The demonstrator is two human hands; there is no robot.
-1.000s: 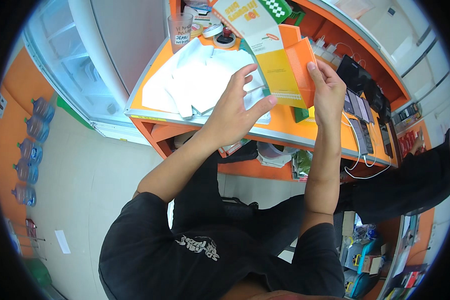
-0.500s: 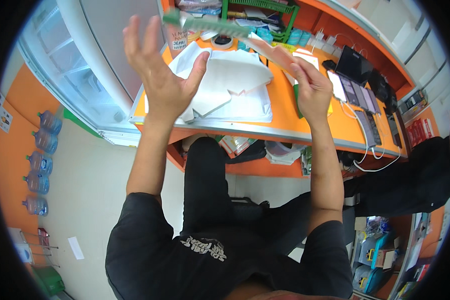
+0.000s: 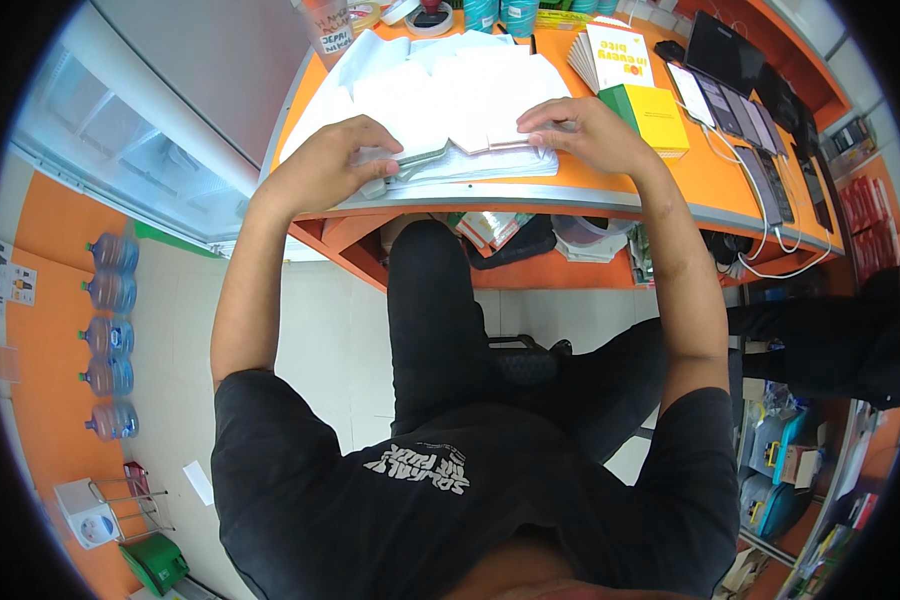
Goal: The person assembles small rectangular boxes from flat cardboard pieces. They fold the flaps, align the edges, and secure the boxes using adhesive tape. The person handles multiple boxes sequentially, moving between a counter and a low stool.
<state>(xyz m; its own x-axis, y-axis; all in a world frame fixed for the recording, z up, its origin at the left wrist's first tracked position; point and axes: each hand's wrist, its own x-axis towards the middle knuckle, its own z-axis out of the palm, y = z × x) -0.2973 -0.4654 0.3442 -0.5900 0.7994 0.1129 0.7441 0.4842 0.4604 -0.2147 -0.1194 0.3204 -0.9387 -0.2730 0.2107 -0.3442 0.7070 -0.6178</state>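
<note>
Your left hand [image 3: 332,168] and right hand [image 3: 598,137] are at the near edge of the white sheets [image 3: 460,90], one toward each end. Fingers are curved, thumbs a narrow gap away; cannot tell whether either grips. Sheets lie piled on the orange worktop [image 3: 708,172], by its front edge. Yellow-and-green box [image 3: 660,120] sits just beside your right hand.

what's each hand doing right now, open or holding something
Left hand: curled at the white stack's edge; grip unclear.
Right hand: also curled at its edge; grip unclear.
</note>
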